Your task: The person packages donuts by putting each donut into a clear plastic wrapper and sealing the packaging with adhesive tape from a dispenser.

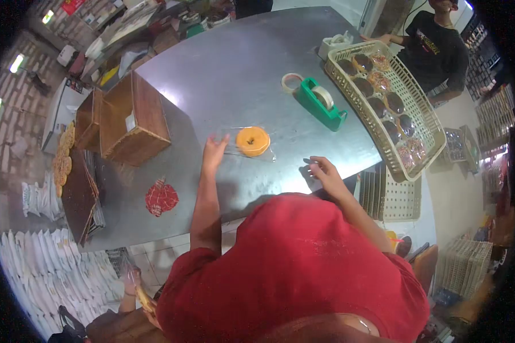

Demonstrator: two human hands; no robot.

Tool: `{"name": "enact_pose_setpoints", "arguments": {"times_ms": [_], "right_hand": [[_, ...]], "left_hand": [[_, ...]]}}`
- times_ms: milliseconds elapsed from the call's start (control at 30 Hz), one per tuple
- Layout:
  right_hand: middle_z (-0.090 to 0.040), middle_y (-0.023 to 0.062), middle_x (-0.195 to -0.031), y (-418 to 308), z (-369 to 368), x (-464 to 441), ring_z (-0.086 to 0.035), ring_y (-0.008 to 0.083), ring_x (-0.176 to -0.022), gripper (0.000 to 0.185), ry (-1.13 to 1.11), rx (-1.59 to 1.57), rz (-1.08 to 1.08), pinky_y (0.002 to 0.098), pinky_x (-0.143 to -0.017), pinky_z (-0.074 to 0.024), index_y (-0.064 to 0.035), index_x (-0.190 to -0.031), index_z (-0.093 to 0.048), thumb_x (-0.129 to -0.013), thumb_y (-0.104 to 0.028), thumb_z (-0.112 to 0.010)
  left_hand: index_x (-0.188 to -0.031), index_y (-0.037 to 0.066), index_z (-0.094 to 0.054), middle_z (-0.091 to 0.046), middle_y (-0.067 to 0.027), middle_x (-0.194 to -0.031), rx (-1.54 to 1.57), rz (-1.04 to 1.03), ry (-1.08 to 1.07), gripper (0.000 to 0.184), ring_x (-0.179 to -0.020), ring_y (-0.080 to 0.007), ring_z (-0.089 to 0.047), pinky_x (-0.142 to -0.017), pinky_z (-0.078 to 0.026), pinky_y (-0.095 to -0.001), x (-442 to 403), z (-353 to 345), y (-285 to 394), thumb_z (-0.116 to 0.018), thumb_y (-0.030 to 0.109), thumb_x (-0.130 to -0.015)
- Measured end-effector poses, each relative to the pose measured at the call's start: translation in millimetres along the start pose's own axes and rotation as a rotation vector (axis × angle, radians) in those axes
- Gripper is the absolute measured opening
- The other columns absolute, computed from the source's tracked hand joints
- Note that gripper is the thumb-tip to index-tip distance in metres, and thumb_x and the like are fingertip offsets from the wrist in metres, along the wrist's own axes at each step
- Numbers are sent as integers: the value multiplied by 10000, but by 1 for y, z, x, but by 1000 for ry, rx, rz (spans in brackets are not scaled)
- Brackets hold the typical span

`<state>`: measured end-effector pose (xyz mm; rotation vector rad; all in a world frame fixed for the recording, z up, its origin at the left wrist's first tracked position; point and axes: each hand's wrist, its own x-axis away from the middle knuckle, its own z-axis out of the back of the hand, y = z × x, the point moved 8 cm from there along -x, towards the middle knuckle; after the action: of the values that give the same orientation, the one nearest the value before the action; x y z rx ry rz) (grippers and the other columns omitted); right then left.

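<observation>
An orange-topped donut (253,141) lies in a clear plastic bag (233,148) on the metal table. My left hand (214,151) is at the bag's left end, its fingers slightly blurred; whether they grip the plastic is unclear. My right hand (324,171) is to the right of the donut near the table's front edge, fingers apart and bent, holding nothing. Beyond it stands a green tape dispenser (322,104) with a roll of tape (292,83) beside it.
A cream basket (383,134) of wrapped donuts lines the table's right edge. Wooden boxes (136,117) stand at the left, with a red patterned piece (161,198) in front. One person (440,51) stands at the right; another person's hand (132,278) shows at lower left.
</observation>
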<state>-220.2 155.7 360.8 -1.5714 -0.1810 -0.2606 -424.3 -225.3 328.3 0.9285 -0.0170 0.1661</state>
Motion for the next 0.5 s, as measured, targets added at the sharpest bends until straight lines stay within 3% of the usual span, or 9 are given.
{"name": "enact_pose_setpoints", "arguments": {"times_ms": [133, 200, 233, 267, 300, 333, 367, 467, 500], "right_hand": [[-660, 94, -1054, -21, -14, -3, -639, 180, -940, 462, -20, 86, 81, 318, -844, -520, -10, -1338, -545, -961, -250, -659], [-639, 116, -1140, -52, -30, -5, -622, 199, -1033, 511, -79, 199, 123, 337, -901, -508, -11, -1365, -520, -946, -258, -677], [-619, 138, -1226, -64, -43, -8, -606, 219, -1126, 562, -140, 311, 166, 356, -957, -496, -13, -1392, -494, -932, -265, -694], [-619, 138, -1226, -66, -51, -15, -606, 219, -1126, 562, -139, 314, 166, 356, -957, -496, -13, -1392, -494, -932, -265, -694], [-558, 149, -1321, -74, -64, -21, -546, 235, -1222, 641, -177, 372, 286, 370, -1013, -463, -24, -1442, -423, -922, -271, -706], [-497, 161, -1416, -84, -77, -24, -485, 252, -1317, 725, -216, 429, 407, 385, -1069, -431, -35, -1491, -352, -913, -277, -717], [-497, 161, -1416, -89, -85, -29, -485, 252, -1317, 725, -218, 433, 410, 385, -1069, -431, -35, -1491, -352, -913, -277, -717], [-396, 153, -1502, -105, -103, -43, -361, 266, -1421, 872, -244, -203, 366, 415, -1136, -367, -68, -1541, -219, -883, -283, -749], [-396, 153, -1502, -109, -107, -44, -361, 266, -1421, 872, -242, -195, 373, 415, -1136, -367, -68, -1541, -219, -883, -283, -749]], "left_hand": [[-1311, -2, -548, -688, -147, -918, 268, -178, -136, 470, -962, -311, -675, -888, -479, -466, 27, 0, 67, -641, 293, -957], [-1269, 47, -591, -685, -121, -879, -18, -468, -56, 370, -855, -274, -673, -797, -470, -464, 62, 22, 167, -638, 194, -933], [-1269, 47, -591, -685, -121, -879, -16, -468, -56, 370, -855, -274, -673, -797, -470, -464, 70, 27, 195, -638, 194, -933], [-1269, 69, -597, -689, -119, -894, -207, -731, -26, 381, -853, -275, -667, -786, -466, -456, 88, 28, 237, -645, 182, -909], [-1270, 91, -604, -693, -117, -908, -402, -992, 7, 396, -852, -276, -662, -776, -462, -448, 109, 24, 272, -652, 169, -885], [-1267, 99, -609, -699, -106, -925, -402, -1052, 6, 394, -889, -285, -656, -786, -460, -453, 115, 20, 293, -647, 177, -883], [-1263, 107, -615, -705, -95, -942, -402, -1111, 6, 392, -926, -294, -650, -795, -457, -458, 124, 18, 316, -642, 185, -880], [-1267, 127, -622, -694, -89, -1027, -583, -1118, -87, 385, -1013, -295, -629, -835, -462, -460, 155, -12, 379, -632, 233, -897], [-1275, 120, -617, -675, -101, -1080, -308, -1241, -52, 408, -1039, -299, -616, -879, -460, -453, 180, -8, 402, -654, 243, -888]]}}
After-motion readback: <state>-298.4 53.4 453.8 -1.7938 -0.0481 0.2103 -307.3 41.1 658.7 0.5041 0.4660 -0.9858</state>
